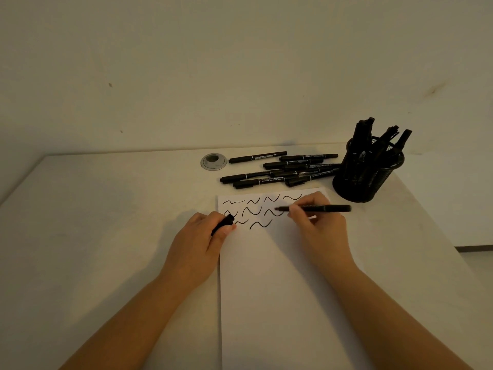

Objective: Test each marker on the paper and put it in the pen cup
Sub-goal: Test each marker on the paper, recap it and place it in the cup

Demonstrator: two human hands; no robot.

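White paper [280, 276], one sheet, lies flat on the pale table [106, 222], long side running toward the viewer. Its far end carries black wavy test strokes [260, 225] in three rows: four in the top row, three in the middle, two in the bottom, nine visible in all; the right hand may cover more.

Right hand [317, 222]: one, fingers curled round one black marker [314, 208], uncapped, lying nearly level across the sheet, tip at the left touching or just above the third stroke of the middle row; contact cannot be told.

Left hand [205, 233]: one, resting at the left edge of the sheet, fingers closed round one short black piece [223, 224], seemingly the marker's cap.

Loose markers [280, 168]: black, capped, white lettering on the barrels, heaped flat on the table just beyond the far edge of the paper. About nine; overlap prevents an exact count.

Pen cup [365, 174]: one, black wire mesh, upright, just right of the heap and beyond the sheet's far right corner. Holds several black markers standing at a slant, at least four ends showing above the rim.

Round grey grommet [214, 161]: one, set in the table just left of the heap.
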